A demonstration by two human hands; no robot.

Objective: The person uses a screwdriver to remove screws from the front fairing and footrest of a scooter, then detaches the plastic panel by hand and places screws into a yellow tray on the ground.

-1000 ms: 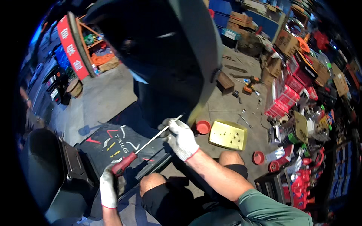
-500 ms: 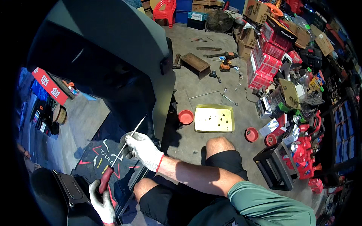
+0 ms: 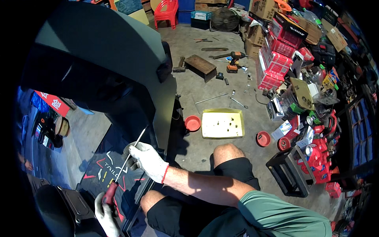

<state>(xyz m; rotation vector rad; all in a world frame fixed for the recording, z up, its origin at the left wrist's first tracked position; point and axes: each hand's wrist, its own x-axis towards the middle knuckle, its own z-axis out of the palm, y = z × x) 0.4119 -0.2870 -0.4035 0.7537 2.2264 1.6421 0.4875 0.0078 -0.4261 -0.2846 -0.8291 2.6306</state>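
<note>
A long screwdriver (image 3: 110, 192) with a dark red handle slants up from lower left, its thin metal shaft pointing at a black panel (image 3: 134, 98). My left hand (image 3: 106, 215), in a white work glove, is closed round the handle. Further up, the gloved fingers of my right hand (image 3: 147, 158) pinch the shaft. The tip lies against the dark panel in view; whether it touches cannot be made out. Below both hands is a black floor mat (image 3: 100, 173) with red, white and yellow marks.
A yellow tray (image 3: 223, 123) with small dark parts sits on the floor, a red bowl (image 3: 192, 123) beside it. Beyond lie a cordless drill (image 3: 233, 63) and a wooden stool (image 3: 200, 68). Red boxes (image 3: 276, 63) are stacked at right, near a black step stool (image 3: 290, 173).
Both hands still hold the screwdriver; its tip has shifted slightly down and left in the picture. The whole view has also moved a little.
</note>
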